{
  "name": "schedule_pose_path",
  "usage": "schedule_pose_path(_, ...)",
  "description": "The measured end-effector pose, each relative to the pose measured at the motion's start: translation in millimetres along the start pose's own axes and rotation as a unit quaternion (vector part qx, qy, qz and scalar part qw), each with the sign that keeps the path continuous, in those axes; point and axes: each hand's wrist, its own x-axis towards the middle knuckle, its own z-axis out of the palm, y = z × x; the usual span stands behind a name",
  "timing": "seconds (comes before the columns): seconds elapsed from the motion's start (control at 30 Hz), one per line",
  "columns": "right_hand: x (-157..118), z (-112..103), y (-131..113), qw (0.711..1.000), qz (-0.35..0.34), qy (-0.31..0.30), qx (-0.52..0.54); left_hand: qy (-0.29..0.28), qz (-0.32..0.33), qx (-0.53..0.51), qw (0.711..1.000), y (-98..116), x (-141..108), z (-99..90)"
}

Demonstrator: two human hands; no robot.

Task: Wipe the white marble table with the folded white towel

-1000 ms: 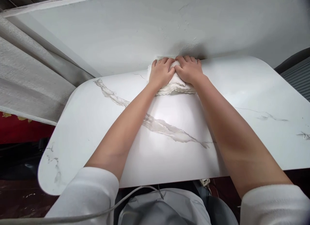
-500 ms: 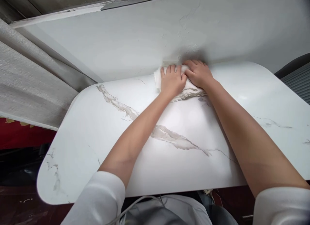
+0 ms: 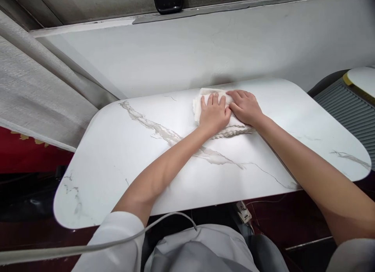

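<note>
A folded white cloth (image 3: 232, 132) with wavy edges lies on a white marble-patterned table (image 3: 96, 158), close to its far edge. Flat on the cloth's left part rests my left hand (image 3: 215, 115), fingers spread and pointing away from me. My right hand (image 3: 246, 108) presses on the right part of the cloth, its fingers stretched out and angled to the left. The two thumbs nearly meet in the middle. Beneath both palms the cloth is hidden.
Behind the table stands a pale wall (image 3: 175, 57) with a ledge, where a black device (image 3: 167, 1) sits. A grey curtain (image 3: 43, 84) hangs at left. A ribbed grey surface (image 3: 345, 108) is at right. A pale cable (image 3: 117, 242) crosses in front of me.
Both hands and the cloth have come slightly away from the wall, nearer to me. The view has shifted, showing more of the ledge device and the table's right end.
</note>
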Motion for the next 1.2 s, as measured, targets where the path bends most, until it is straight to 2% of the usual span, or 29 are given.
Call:
schedule_pose_path(0.23,-73.9,-22.4,-22.0,0.999,-0.008,-0.015,-0.037,0.001,0.028,0.002,1.000,26.9,-69.0,-8.5)
schedule_pose_path(0.43,-140.9,-37.0,-43.9,0.998,-0.027,0.007,-0.059,0.002,0.094,0.021,0.995,40.8,-133.4,-19.9)
schedule_pose_path(0.6,-178.1,-48.6,-50.6,0.998,-0.040,-0.005,-0.043,0.017,0.136,0.035,0.990,52.2,-168.0,-23.4)
schedule_pose_path(0.73,-197.1,-57.5,-42.0,0.999,-0.032,-0.012,-0.038,0.029,0.160,0.032,0.986,66.3,-176.9,-21.6)
schedule_pose_path(0.9,-210.6,-66.4,-19.9,0.999,-0.019,-0.006,-0.046,0.009,0.184,0.019,0.983,88.6,-169.6,-19.2)
schedule_pose_path(1.03,-207.7,-70.6,-8.9,0.999,-0.007,0.004,-0.042,-0.014,0.194,0.021,0.981,98.1,-158.0,-19.7)
schedule_pose_path(1.2,-193.7,-69.8,-5.6,0.999,0.004,0.004,-0.046,-0.006,0.206,0.017,0.978,95.7,-145.4,-16.5)
